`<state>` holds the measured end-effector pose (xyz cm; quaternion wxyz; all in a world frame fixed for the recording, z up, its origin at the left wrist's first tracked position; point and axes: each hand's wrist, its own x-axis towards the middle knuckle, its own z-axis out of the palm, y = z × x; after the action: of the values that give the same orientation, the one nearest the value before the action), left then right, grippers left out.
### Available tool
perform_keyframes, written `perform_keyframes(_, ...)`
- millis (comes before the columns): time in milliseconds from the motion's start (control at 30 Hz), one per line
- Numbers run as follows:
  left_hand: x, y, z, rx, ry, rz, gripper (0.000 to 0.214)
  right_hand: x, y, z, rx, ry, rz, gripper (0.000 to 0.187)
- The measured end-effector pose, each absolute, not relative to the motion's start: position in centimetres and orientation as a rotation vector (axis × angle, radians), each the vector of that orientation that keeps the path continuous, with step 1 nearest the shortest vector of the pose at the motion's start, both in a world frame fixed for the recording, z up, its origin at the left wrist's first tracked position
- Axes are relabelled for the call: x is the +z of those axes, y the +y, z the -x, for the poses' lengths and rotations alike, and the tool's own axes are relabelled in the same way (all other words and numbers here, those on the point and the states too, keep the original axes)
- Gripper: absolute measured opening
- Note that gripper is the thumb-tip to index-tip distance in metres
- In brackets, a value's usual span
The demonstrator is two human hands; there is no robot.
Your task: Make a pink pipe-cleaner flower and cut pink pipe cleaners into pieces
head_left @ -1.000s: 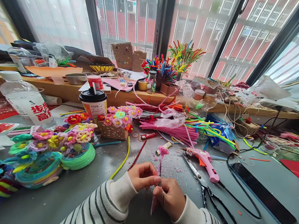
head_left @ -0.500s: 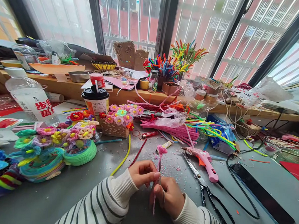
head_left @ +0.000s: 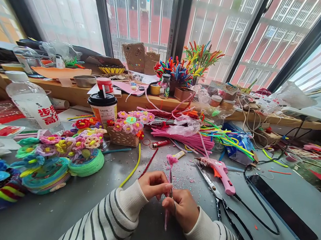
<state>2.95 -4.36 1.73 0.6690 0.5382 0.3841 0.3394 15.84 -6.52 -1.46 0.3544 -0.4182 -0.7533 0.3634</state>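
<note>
Both hands meet low in the middle of the grey table [head_left: 62, 208]. My left hand [head_left: 153, 184] pinches the thin stem of a pink pipe-cleaner flower [head_left: 171, 160] just below its fluffy head. My right hand [head_left: 182, 210] is closed round the same stem lower down, and the stem's pink end sticks out under the fingers. Striped sleeves cover both forearms. The flower stands upright between the hands.
Scissors [head_left: 213, 190] and a pink glue gun [head_left: 219, 170] lie right of the hands, a black phone [head_left: 282, 209] farther right. Yarn flower baskets [head_left: 66, 154] crowd the left, a pipe-cleaner pile [head_left: 186, 138] and lidded cup [head_left: 103, 107] sit behind. A cluttered shelf runs under the window.
The hands and flower stay in almost the same spot; the fingers have shifted slightly along the stem. The view has drifted a little.
</note>
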Motion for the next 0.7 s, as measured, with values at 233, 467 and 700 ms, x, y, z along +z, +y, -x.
perform_keyframes(233,1.16,-4.17,-2.85,0.824,0.899,-1.231,0.029,-1.88,-6.38,-15.86,0.897,-1.991,1.15,0.067)
perform_keyframes(467,1.3,-4.13,-2.82,0.841,0.837,-1.235,0.029,-1.73,-6.72,-15.71,0.902,-1.999,1.098,0.071)
perform_keyframes(700,1.01,-4.01,-2.69,0.834,0.814,-1.253,0.029,-1.4,-6.85,-15.56,0.893,-1.996,1.086,0.071)
